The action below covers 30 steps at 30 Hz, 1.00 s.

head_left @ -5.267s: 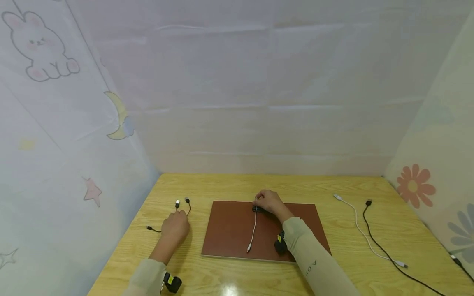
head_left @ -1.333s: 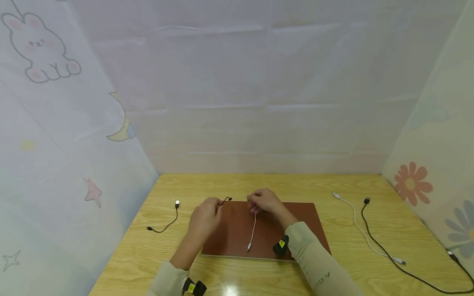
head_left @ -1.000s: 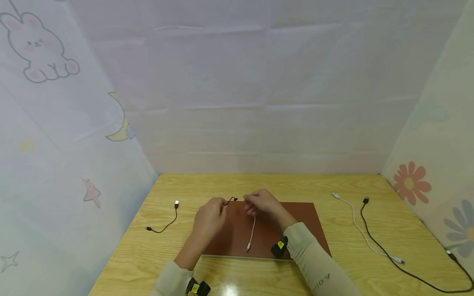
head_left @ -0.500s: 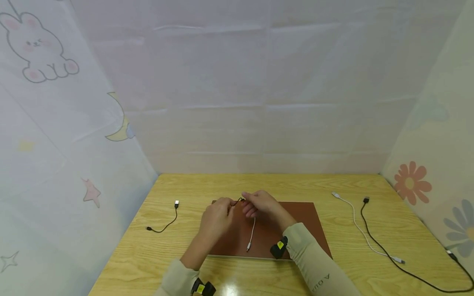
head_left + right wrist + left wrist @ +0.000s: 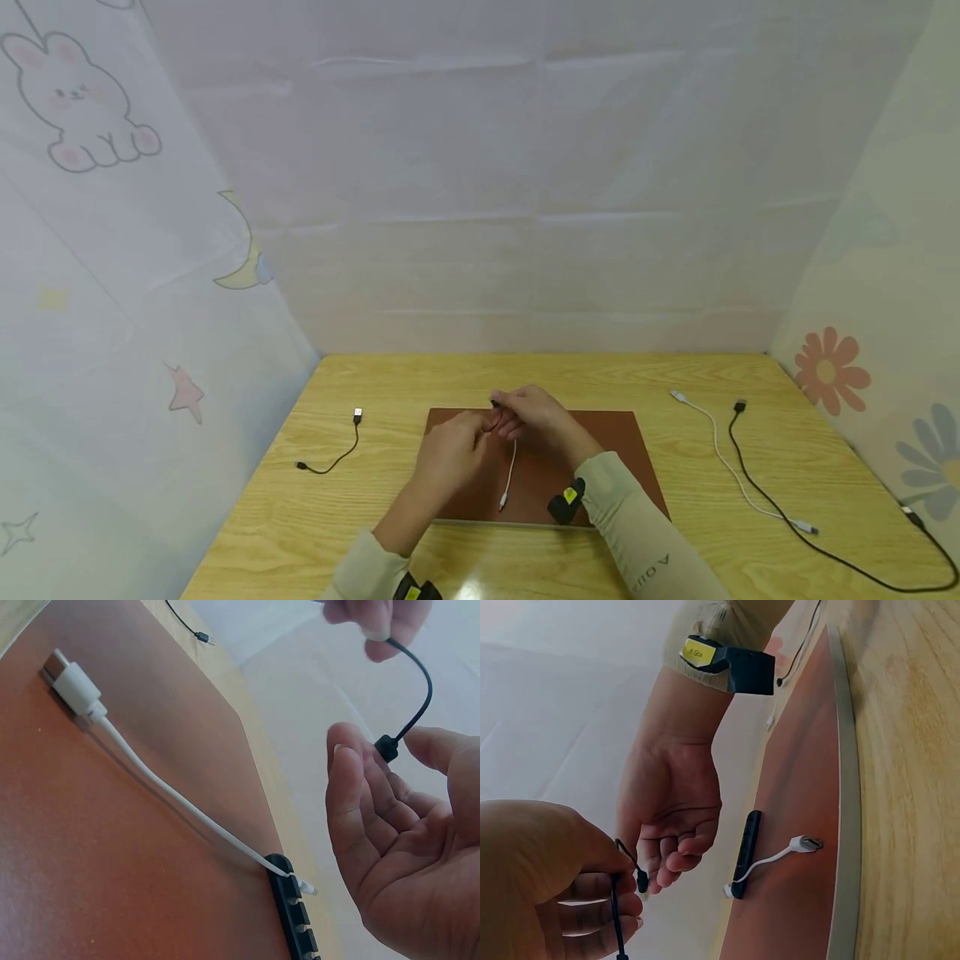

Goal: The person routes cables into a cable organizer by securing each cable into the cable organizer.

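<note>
The left hand (image 5: 450, 454) pinches a black cable (image 5: 430, 682) above the brown board (image 5: 615, 450); its plug (image 5: 386, 748) overlaps the right hand (image 5: 534, 412), whose grip I cannot tell; the slotted black holder (image 5: 285, 901), bearing a white cable (image 5: 77, 690), is hidden in the head view, cropped in the right wrist's.

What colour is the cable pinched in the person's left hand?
The cable is black, clearest in the right wrist view.
</note>
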Motion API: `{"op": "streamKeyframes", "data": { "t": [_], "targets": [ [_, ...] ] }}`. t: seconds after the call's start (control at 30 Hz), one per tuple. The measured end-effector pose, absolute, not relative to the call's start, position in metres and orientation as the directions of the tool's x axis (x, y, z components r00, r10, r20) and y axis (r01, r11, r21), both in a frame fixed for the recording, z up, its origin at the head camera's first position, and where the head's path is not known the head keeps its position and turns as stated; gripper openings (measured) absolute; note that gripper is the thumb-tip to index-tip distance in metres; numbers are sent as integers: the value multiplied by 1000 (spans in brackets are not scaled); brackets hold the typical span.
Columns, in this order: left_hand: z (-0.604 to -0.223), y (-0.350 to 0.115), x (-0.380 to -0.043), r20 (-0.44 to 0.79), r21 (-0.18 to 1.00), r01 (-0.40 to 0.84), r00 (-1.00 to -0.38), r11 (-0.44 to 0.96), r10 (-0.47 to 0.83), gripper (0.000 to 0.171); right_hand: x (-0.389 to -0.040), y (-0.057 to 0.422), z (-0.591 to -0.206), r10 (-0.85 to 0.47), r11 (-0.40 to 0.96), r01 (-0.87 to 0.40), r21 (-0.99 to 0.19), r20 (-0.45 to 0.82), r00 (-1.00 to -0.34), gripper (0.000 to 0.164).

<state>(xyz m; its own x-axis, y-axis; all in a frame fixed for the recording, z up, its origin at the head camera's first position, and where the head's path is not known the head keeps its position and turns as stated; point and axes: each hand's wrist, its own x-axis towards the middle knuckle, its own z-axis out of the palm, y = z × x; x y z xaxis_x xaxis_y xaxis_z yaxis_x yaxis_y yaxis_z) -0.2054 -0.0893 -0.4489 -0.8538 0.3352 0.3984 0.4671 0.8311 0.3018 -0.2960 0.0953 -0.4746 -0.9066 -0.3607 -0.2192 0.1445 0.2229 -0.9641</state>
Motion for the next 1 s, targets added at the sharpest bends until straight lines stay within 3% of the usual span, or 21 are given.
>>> {"op": "streamKeyframes", "data": {
  "t": [0.43, 0.67, 1.0],
  "targets": [
    [-458, -83, -199, 285, 267, 452, -881, 851, 378, 6, -300, 102, -475, -287, 139, 184, -973, -217, -933, 34],
    [-460, -77, -193, 251, 258, 446, -888, 857, 386, 19, -303, 107, -475, -255, 123, 152, -981, -179, -950, 30],
    [-470, -58, -181, 268, 150, 466, -868, 872, 417, 20, -309, 116, -475, -188, 238, 129, -963, -176, -966, 29]
  ]
}}
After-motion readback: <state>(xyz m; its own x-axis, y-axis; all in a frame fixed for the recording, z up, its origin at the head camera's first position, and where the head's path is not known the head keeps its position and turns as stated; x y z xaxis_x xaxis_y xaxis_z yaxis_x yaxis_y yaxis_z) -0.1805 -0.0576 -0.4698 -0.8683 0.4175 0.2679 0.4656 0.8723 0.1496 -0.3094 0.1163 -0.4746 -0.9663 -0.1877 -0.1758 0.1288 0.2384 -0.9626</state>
